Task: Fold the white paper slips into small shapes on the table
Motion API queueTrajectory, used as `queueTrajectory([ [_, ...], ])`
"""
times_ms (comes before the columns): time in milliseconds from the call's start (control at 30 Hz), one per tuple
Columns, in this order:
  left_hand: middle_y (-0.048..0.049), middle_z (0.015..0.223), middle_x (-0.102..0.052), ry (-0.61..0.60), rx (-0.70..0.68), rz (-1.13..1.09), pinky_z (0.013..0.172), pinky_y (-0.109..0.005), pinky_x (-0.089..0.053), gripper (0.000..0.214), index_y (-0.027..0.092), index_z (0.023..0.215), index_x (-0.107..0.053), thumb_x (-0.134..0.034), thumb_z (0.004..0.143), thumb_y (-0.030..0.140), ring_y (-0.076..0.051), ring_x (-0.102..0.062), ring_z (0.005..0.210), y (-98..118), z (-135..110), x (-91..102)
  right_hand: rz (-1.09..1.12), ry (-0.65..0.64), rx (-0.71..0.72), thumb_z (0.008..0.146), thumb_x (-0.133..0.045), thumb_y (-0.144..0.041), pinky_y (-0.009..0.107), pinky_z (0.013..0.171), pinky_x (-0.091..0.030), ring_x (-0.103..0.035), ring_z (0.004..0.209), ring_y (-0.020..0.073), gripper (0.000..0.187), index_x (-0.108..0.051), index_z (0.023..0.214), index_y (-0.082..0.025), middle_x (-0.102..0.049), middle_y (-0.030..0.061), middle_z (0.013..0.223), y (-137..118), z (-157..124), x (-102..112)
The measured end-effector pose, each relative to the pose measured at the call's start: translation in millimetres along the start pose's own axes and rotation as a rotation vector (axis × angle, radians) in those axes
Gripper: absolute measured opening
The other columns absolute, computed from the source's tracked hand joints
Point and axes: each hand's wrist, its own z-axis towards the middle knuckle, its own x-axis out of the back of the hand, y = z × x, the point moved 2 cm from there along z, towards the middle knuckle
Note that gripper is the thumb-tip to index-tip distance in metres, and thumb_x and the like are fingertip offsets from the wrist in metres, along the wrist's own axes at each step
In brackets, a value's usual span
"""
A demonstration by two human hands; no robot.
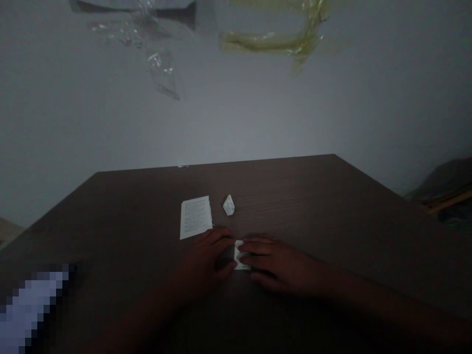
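Note:
A small white folded paper [239, 255] lies on the dark wooden table [332, 206], mostly covered by both hands. My left hand [210, 258] touches its left edge with curled fingers. My right hand [276, 263] lies flat over its right side, fingers stretched and pressing down. Just beyond the hands lies a printed white sheet [195, 217], and beside it a small folded white paper piece [229, 205].
A grey wall [236, 123] stands behind the table, with clear plastic [162, 69] and yellowish tape [280, 42] stuck high on it. A blurred pale object [29, 307] sits at the table's near left. Dim clutter [446, 196] shows at the far right.

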Motion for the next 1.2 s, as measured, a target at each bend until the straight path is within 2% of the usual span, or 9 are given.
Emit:
queueTrajectory([
  [167, -0.0107, 0.146, -0.077, -0.001, 0.001, 0.007, 0.120, -0.055, -0.061, 0.048, 0.026, 0.139, -0.074, -0.080, 0.094, 0.012, -0.034, -0.074, 0.136, 2.6, 0.6, 0.3, -0.014, 0.014, -0.036, 0.118, -0.061, -0.027, 0.055, 0.138, -0.042, -0.060, 0.160, 0.0300, 0.038, -0.073, 0.154, -0.022, -0.070, 0.0160, 0.166, 4.3, 0.8, -3.8],
  [300, -0.0105, 0.142, -0.078, -0.006, -0.012, 0.008, 0.117, -0.056, -0.063, 0.046, 0.026, 0.136, -0.074, -0.081, 0.092, 0.013, -0.035, -0.074, 0.133, 3.3, 4.0, 1.7, -0.006, 0.020, -0.012, 0.116, -0.061, -0.022, 0.056, 0.137, -0.044, -0.061, 0.160, 0.0314, 0.038, -0.075, 0.151, -0.018, -0.071, 0.0184, 0.165, 7.2, 0.4, -3.8],
  [467, -0.0115, 0.143, -0.077, -0.012, -0.015, 0.004, 0.118, -0.058, -0.062, 0.045, 0.026, 0.137, -0.073, -0.079, 0.093, 0.015, -0.035, -0.074, 0.134, -0.9, 3.6, 1.4, 0.017, 0.033, -0.031, 0.112, -0.063, -0.017, 0.057, 0.137, -0.044, -0.060, 0.161, 0.0299, 0.041, -0.075, 0.151, -0.021, -0.070, 0.0170, 0.166, 8.4, -0.1, -3.7],
  [633, -0.0132, 0.149, -0.077, -0.006, 0.000, 0.008, 0.122, -0.060, -0.060, 0.050, 0.024, 0.143, -0.070, -0.079, 0.095, 0.016, -0.037, -0.073, 0.140, -2.0, -0.6, 3.2, 0.020, 0.023, -0.036, 0.110, -0.066, -0.018, 0.056, 0.137, -0.045, -0.061, 0.161, 0.0292, 0.039, -0.077, 0.148, -0.021, -0.072, 0.0153, 0.164, 8.8, 0.8, -4.4],
  [1000, -0.0113, 0.147, -0.077, -0.010, -0.013, 0.042, 0.121, -0.059, -0.061, 0.046, 0.025, 0.138, -0.073, -0.078, 0.094, 0.013, -0.035, -0.073, 0.139, 0.4, 0.6, 3.3, 0.001, 0.021, -0.033, 0.111, -0.066, -0.017, 0.055, 0.138, -0.045, -0.060, 0.161, 0.0287, 0.037, -0.077, 0.147, -0.018, -0.071, 0.0166, 0.165, 5.0, 0.9, -1.1],
  [1200, -0.0111, 0.146, -0.077, -0.026, -0.013, 0.031, 0.118, -0.058, -0.062, 0.042, 0.025, 0.136, -0.074, -0.084, 0.095, 0.018, -0.036, -0.074, 0.137, 2.8, 2.6, 3.8, 0.004, 0.038, -0.019, 0.113, -0.064, -0.017, 0.051, 0.139, -0.043, -0.060, 0.161, 0.0273, 0.038, -0.076, 0.149, -0.019, -0.073, 0.0153, 0.162, 5.0, 1.5, -1.7],
])
